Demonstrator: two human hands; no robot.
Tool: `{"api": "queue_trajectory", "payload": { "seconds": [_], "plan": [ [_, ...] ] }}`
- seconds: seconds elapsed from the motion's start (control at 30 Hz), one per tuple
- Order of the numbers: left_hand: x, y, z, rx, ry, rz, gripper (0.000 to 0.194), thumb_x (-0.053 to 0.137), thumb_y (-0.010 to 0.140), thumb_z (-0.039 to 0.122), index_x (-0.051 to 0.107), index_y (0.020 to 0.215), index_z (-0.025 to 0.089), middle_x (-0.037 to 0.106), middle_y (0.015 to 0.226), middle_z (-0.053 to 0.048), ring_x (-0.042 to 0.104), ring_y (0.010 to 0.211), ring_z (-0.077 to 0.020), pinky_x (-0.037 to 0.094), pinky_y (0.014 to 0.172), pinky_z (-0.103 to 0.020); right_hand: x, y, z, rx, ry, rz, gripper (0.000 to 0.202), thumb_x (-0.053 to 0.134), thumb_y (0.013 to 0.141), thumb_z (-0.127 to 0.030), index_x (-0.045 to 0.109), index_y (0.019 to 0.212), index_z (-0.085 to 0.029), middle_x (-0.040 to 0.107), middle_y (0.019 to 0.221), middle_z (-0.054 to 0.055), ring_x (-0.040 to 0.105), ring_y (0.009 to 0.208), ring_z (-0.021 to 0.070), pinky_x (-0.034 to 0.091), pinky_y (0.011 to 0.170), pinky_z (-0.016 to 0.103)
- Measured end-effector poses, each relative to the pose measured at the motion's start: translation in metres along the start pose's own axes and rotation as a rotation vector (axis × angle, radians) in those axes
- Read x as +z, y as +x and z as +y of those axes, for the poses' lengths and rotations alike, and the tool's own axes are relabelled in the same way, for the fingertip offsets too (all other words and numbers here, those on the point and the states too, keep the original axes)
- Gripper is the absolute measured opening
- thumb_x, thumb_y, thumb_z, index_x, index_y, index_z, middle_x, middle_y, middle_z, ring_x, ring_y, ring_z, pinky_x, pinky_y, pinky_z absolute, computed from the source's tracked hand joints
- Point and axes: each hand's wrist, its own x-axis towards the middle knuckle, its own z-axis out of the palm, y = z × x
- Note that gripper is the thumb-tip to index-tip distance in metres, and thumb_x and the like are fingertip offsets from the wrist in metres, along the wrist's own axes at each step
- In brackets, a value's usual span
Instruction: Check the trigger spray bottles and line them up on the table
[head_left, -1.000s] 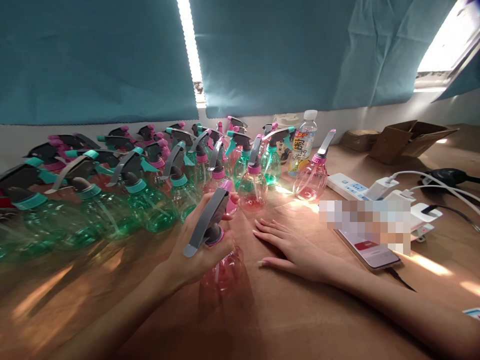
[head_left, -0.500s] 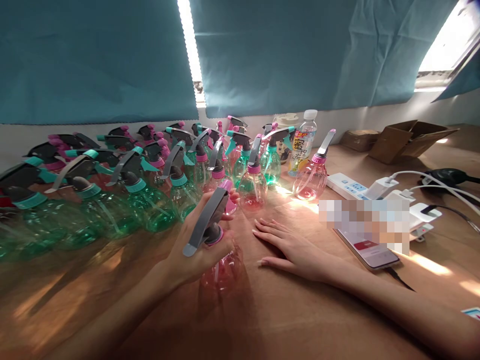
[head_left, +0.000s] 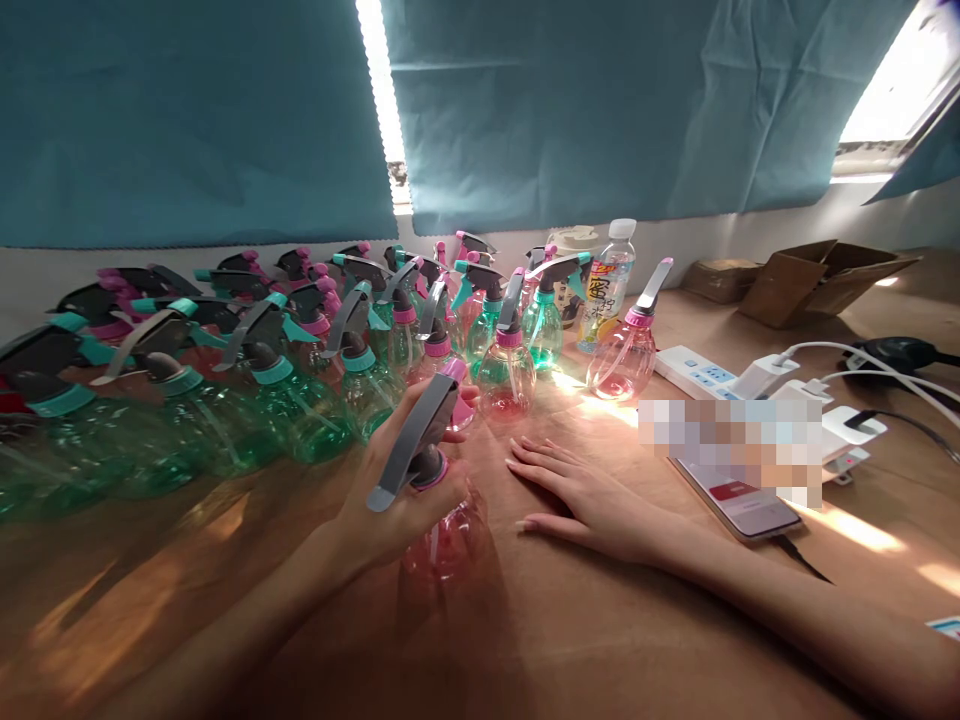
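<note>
The left hand point(head_left: 390, 535) is wrapping around the neck of a pink spray bottle point(head_left: 446, 550) just below the middle of the frame, its fingers closing round the collar and nozzle side while the grey lever point(head_left: 416, 445) is lying over the back of the hand. The right hand point(head_left: 581, 505) is lying palm down on the table point(head_left: 600, 640) right of centre, fingers loosely spread and holding nothing. The bottle seems to be standing on the table, though the hand is hiding part of it. Because the hold is sitting high on a rounded body, a sideways tug could be enough to tip the bottle or swing its base out. The left fingertips are reaching close to the spray bottles behind, so a forward push could be knocking the clear pink bottle point(head_left: 506, 385) or the nearest green bottle point(head_left: 367, 400), and the crowding at the left of the frame could be passing that bump along. A squeeze pressing on the lever could be setting off a spray if liquid is filling the tube. At the right of the frame, the phone point(head_left: 739, 495) and power strip point(head_left: 694, 372) are lying near the right forearm, where leaking liquid could be reaching the plugs.
</note>
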Motion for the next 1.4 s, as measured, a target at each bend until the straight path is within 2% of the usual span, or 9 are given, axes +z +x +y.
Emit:
{"api": "queue_trajectory", "payload": {
  "seconds": [0.1, 0.23, 0.5, 0.7, 0.97, 1.23, 1.33, 1.4],
  "plan": [
    [0.002, -0.002, -0.007, -0.028, 0.026, 0.024, 0.023, 0.054, 0.076, 0.027, 0.064, 0.097, 0.027, 0.069, 0.084, -0.002, 0.067, 0.088, -0.0213, 0.057, 0.077, -0.033, 0.0, 0.0, 0.0, 0.004, 0.015, 0.007, 0.071, 0.051, 0.09, -0.06, 0.038, 0.147, -0.02, 0.028, 0.155, 0.01, 0.023, 0.145, 0.029, 0.022, 0.118, 0.051],
    [0.003, -0.004, -0.014, 0.004, 0.072, 0.07, 0.014, 0.055, 0.076, 0.027, 0.063, 0.087, 0.024, 0.069, 0.087, -0.003, 0.066, 0.086, -0.0194, 0.057, 0.079, -0.033, 0.0, 0.0, 0.0, 0.004, 0.011, 0.001, 0.071, 0.051, 0.09, -0.06, 0.039, 0.147, -0.02, 0.029, 0.155, 0.01, 0.024, 0.144, 0.0294, 0.022, 0.118, 0.052],
    [0.003, -0.002, -0.013, -0.015, 0.072, 0.059, 0.014, 0.054, 0.076, 0.028, 0.064, 0.086, 0.025, 0.066, 0.077, -0.001, 0.066, 0.083, -0.0186, 0.057, 0.081, -0.033, -0.001, 0.0, -0.001, 0.012, -0.014, -0.019, 0.073, 0.048, 0.09, -0.061, 0.038, 0.147, -0.017, 0.028, 0.155, 0.011, 0.022, 0.145, 0.0284, 0.021, 0.118, 0.05],
    [0.004, -0.003, -0.015, -0.043, 0.087, 0.066, 0.013, 0.055, 0.075, 0.03, 0.064, 0.083, 0.025, 0.064, 0.074, -0.001, 0.065, 0.083, -0.0194, 0.057, 0.076, -0.031, -0.001, 0.0, -0.002, 0.008, -0.026, -0.021, 0.071, 0.047, 0.091, -0.061, 0.037, 0.147, -0.019, 0.027, 0.156, 0.009, 0.021, 0.145, 0.0272, 0.021, 0.119, 0.05],
    [0.003, -0.002, -0.009, -0.03, 0.039, 0.051, 0.012, 0.054, 0.072, 0.024, 0.063, 0.081, 0.024, 0.065, 0.076, -0.001, 0.065, 0.083, -0.0191, 0.057, 0.073, -0.031, -0.001, 0.0, -0.001, 0.008, -0.026, -0.028, 0.073, 0.047, 0.091, -0.061, 0.037, 0.147, -0.015, 0.027, 0.155, 0.011, 0.021, 0.145, 0.0277, 0.021, 0.119, 0.05],
    [0.005, -0.001, -0.015, 0.032, 0.056, 0.105, 0.01, 0.055, 0.073, 0.028, 0.063, 0.078, 0.024, 0.063, 0.071, 0.0, 0.065, 0.084, -0.0202, 0.057, 0.071, -0.032, -0.001, 0.0, -0.002, 0.01, -0.041, -0.037, 0.073, 0.046, 0.091, -0.062, 0.037, 0.147, -0.016, 0.028, 0.155, 0.011, 0.021, 0.145, 0.0281, 0.02, 0.119, 0.051],
    [0.005, 0.0, -0.012, 0.042, 0.036, 0.103, 0.016, 0.054, 0.071, 0.026, 0.065, 0.083, 0.024, 0.065, 0.075, -0.001, 0.065, 0.083, -0.0205, 0.058, 0.07, -0.031, -0.001, 0.001, -0.002, 0.01, -0.031, -0.036, 0.074, 0.047, 0.091, -0.061, 0.038, 0.147, -0.014, 0.028, 0.155, 0.012, 0.021, 0.145, 0.0292, 0.019, 0.119, 0.051],
    [0.005, 0.0, -0.008, 0.045, 0.008, 0.095, 0.025, 0.054, 0.071, 0.024, 0.065, 0.094, 0.024, 0.067, 0.081, -0.002, 0.066, 0.082, -0.0202, 0.058, 0.071, -0.032, -0.001, 0.001, -0.001, 0.003, -0.023, -0.023, 0.073, 0.048, 0.091, -0.061, 0.039, 0.146, -0.014, 0.029, 0.155, 0.013, 0.021, 0.145, 0.0296, 0.019, 0.119, 0.051]
  ]
}}
